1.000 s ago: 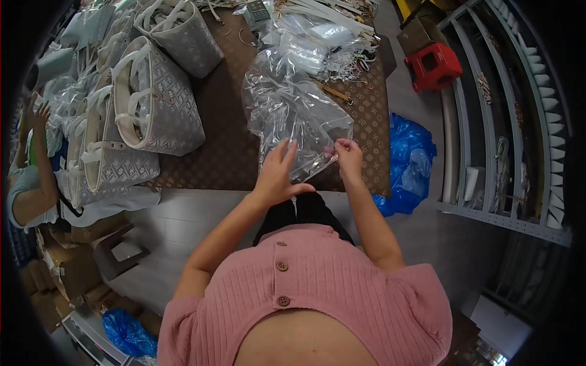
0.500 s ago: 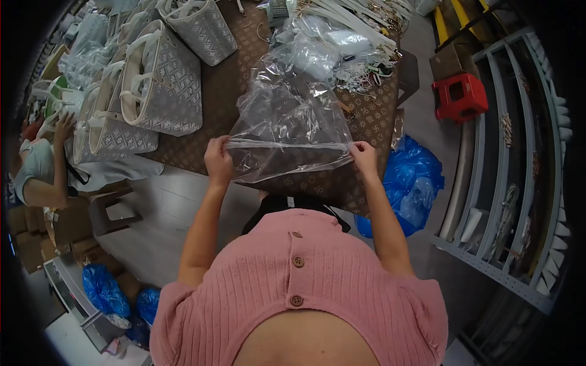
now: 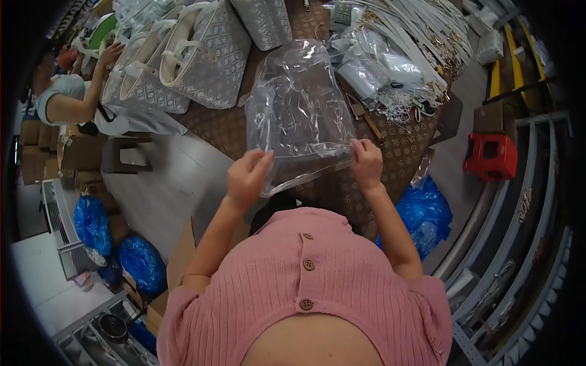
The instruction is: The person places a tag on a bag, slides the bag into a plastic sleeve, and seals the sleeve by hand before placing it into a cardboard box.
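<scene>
A clear plastic bag lies on the brown patterned table in front of me, its near edge close to my body. My left hand pinches the bag's near left corner. At the near right side, the fingers of my right hand are closed on the plastic. The bag looks flat and wrinkled, and nothing shows inside it. Beyond my right hand lie a few slim tools, partly beside the bag's right edge.
Patterned handbags stand at the left. White straps and plastic packets are heaped at the back right. Another person's arm shows far left. A red stool and blue bags are right of the table.
The view has shifted, so the table's things sit differently in it. The bag's near part is now folded or bunched narrower, and my hands are closer together.
</scene>
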`<state>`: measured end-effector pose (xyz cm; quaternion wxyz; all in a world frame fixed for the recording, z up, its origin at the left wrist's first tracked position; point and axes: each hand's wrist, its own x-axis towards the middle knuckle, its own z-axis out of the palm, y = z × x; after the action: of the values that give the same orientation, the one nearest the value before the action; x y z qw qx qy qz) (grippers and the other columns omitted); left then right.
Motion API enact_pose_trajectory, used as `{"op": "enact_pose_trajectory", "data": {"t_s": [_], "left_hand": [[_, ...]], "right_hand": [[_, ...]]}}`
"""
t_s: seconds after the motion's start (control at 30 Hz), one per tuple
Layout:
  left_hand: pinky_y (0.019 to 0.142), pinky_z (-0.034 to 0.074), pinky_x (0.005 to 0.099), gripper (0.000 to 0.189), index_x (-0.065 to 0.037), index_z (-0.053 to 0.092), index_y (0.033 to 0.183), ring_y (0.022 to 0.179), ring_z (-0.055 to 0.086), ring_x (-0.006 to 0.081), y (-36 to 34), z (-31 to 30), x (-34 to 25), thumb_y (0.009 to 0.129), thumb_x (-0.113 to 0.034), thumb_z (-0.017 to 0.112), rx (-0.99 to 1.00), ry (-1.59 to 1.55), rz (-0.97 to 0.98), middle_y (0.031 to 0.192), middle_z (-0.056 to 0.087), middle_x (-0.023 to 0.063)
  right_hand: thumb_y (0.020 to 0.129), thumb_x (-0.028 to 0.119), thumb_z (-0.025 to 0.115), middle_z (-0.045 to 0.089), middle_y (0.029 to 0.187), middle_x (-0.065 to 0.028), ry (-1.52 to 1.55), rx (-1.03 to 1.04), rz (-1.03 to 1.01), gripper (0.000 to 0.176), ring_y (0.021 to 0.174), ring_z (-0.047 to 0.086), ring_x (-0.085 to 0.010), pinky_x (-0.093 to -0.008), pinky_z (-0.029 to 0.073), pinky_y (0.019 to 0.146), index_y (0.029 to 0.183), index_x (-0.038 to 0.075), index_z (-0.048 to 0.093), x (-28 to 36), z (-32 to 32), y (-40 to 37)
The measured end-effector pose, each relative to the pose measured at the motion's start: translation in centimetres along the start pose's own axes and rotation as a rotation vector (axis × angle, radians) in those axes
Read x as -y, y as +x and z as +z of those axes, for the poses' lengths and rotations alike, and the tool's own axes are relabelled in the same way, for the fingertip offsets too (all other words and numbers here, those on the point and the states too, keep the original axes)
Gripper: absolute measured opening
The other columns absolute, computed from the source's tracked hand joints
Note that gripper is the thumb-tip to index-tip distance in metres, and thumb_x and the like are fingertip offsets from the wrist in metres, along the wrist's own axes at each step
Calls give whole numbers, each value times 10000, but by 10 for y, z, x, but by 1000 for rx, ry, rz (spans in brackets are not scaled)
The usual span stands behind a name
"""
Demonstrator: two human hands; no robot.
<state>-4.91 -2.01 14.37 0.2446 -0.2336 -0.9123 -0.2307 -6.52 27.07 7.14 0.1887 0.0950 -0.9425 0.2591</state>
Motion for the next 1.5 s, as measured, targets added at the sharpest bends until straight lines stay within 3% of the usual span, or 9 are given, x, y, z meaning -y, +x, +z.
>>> {"op": "enact_pose_trajectory", "data": {"t_s": [0.33,0.4,0.63,0.73,0.87,1.1,1.2,1.3,1.5], "left_hand": [[758,465,370,386,-24,542,1141,873,555,290,-98,57,48,785,-157,610,103,120,-645,1034,503,177],[622,491,298,288,-11,556,1097,673,588,206,-63,41,66,849,-158,547,106,-728,-1561,865,558,106],[565,463,269,277,-44,565,1091,658,555,169,63,-75,11,835,12,475,-695,37,-149,846,583,79],[619,481,368,414,-115,536,1154,692,556,315,-22,-27,73,757,-3,499,162,274,-314,810,538,123],[703,465,417,406,-120,528,1170,826,544,321,-83,-8,68,772,-51,484,516,302,-637,916,521,144],[981,295,503,396,-128,524,1169,1131,402,339,-75,49,47,775,-99,490,252,306,-118,1212,417,184],[964,308,494,384,-86,527,1159,1110,423,318,-75,72,45,781,-124,480,240,224,74,1190,452,175],[906,362,444,356,-38,544,1111,1022,472,276,-84,78,52,777,-147,484,354,227,355,1068,519,137],[741,398,353,369,-33,545,1098,836,485,225,-85,73,78,756,-164,502,452,102,215,925,512,91]], "right_hand": [[892,98,471,622,718,-68,983,-265,816,151,663,588,-127,-268,465,611,880,-11,575,-65,15,-10],[878,75,475,624,755,-70,646,-139,704,142,674,588,-134,-271,465,623,935,-15,568,-56,6,-2],[822,-12,449,617,866,-76,540,-637,277,223,699,583,-144,-264,447,643,999,-7,585,-8,-41,60],[782,11,470,621,767,-67,576,39,841,190,705,582,-127,-266,461,652,905,-29,609,-61,12,15],[779,70,509,636,742,-81,690,118,848,209,697,599,-139,-283,475,650,924,-23,628,-64,40,-22],[698,101,660,392,1274,-224,18,245,142,745,1167,418,-294,-343,357,952,1335,-29,296,-4,-15,60],[816,207,627,500,1191,-174,785,257,256,579,1060,516,-203,-293,420,874,1279,-40,382,95,1,142],[842,364,553,633,780,-134,576,298,188,499,865,624,-238,-302,463,734,1075,-77,545,190,39,237],[781,169,546,575,771,-111,185,869,433,261,565,584,-238,-377,481,457,949,-30,563,208,187,394]]}}
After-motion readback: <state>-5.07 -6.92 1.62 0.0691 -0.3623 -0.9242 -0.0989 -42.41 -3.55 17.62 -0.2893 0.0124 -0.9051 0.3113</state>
